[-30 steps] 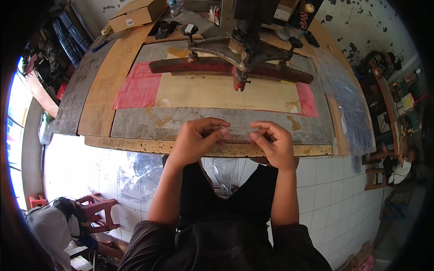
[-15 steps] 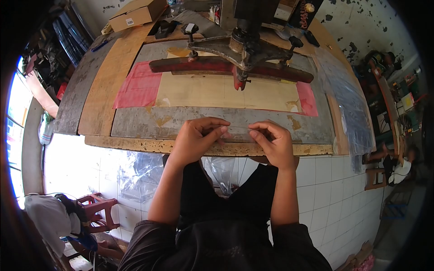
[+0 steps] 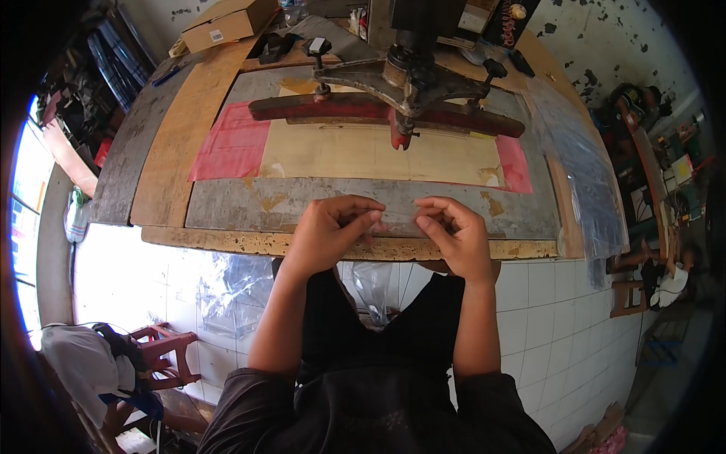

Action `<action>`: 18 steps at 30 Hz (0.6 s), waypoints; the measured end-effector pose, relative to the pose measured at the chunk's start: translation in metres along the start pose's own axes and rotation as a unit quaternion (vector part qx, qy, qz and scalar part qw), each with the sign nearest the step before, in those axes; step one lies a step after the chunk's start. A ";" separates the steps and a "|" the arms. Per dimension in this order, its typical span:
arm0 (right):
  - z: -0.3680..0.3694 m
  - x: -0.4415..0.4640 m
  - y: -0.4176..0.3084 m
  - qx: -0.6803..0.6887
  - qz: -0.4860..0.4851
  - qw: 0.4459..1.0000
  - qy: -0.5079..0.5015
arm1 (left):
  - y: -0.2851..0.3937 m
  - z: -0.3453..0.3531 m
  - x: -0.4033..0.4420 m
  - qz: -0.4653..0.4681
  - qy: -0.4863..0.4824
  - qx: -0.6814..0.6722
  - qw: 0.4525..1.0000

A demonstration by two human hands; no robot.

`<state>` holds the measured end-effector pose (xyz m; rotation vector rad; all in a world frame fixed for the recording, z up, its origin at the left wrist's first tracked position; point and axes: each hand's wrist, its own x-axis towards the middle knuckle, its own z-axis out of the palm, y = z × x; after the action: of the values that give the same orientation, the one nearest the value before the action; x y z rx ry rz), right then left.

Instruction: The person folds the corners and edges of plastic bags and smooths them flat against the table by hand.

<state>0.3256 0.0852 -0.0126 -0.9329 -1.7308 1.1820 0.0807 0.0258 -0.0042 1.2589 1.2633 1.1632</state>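
My left hand (image 3: 333, 231) and my right hand (image 3: 455, 233) face each other over the table's front edge, a short gap between them. Thumb and fingers are pinched together on each. Something thin and transparent seems to span the gap, too faint to make out fully. Beyond them, a cream sheet with pink ends (image 3: 333, 155) lies on the grey board (image 3: 227, 204). Above that sheet hangs a dark metal press head (image 3: 404, 83) with a long red bar (image 3: 333, 108).
A cardboard box (image 3: 227, 26) stands at the back left. Clear plastic sheets (image 3: 586, 181) hang over the table's right side. Another person (image 3: 83, 363) is at the lower left by a red stool (image 3: 170, 354); more people (image 3: 669, 284) are at the right.
My right hand has shifted very slightly left. The person at the lower left has moved a little; my left hand stays in place.
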 end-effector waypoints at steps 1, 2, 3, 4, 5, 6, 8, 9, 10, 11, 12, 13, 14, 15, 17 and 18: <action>0.000 0.000 0.001 0.001 0.004 1.000 -0.005 | 0.000 0.000 0.000 -0.003 -0.001 -0.005 1.000; 0.000 0.001 0.001 0.002 0.008 1.000 -0.009 | 0.000 0.000 0.000 -0.007 -0.002 -0.009 1.000; -0.001 0.001 0.002 0.002 0.008 1.000 -0.009 | 0.000 0.000 0.000 -0.007 -0.003 -0.009 1.000; -0.001 0.001 0.003 0.002 0.007 1.000 -0.006 | 0.001 0.001 0.000 -0.009 -0.004 -0.010 1.000; -0.001 0.002 0.003 0.002 0.007 1.000 -0.003 | 0.002 0.001 0.000 -0.011 -0.005 -0.011 1.000; -0.001 0.002 0.004 0.002 0.007 1.000 -0.002 | 0.002 0.001 0.000 -0.011 -0.005 -0.011 1.000; 0.000 0.003 0.005 0.029 0.026 0.999 0.004 | 0.001 0.000 0.000 -0.012 -0.002 -0.003 1.000; 0.000 0.004 0.006 0.030 0.026 0.999 0.005 | 0.001 0.000 0.000 -0.011 -0.003 -0.002 1.000; 0.000 0.004 0.007 0.044 0.032 0.998 0.010 | 0.002 -0.001 0.000 -0.008 -0.003 -0.007 1.000; 0.000 0.005 0.008 0.058 0.037 0.997 0.016 | 0.003 -0.001 0.000 -0.006 -0.003 -0.011 1.000; 0.000 0.006 0.006 0.059 0.038 0.997 0.018 | 0.005 -0.001 0.000 -0.006 -0.004 -0.010 1.000; -0.001 0.006 0.002 0.071 0.042 0.996 0.026 | 0.008 0.000 0.000 0.001 0.012 0.013 1.000; -0.001 0.008 -0.001 0.084 0.046 0.995 0.035 | 0.010 0.000 0.000 0.008 0.029 0.037 0.999; -0.002 0.009 -0.002 0.086 0.046 0.995 0.037 | 0.009 0.000 0.000 0.008 0.027 0.039 0.999; -0.002 0.012 -0.003 0.067 0.053 0.995 0.043 | 0.004 -0.001 0.001 0.015 0.038 0.016 0.999; -0.001 0.012 -0.004 0.069 0.053 0.995 0.046 | 0.002 -0.001 0.001 0.014 0.036 0.019 0.999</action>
<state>0.3216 0.0958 -0.0061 -0.9896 -1.5228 1.2908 0.0799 0.0269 -0.0018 1.2754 1.3301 1.2201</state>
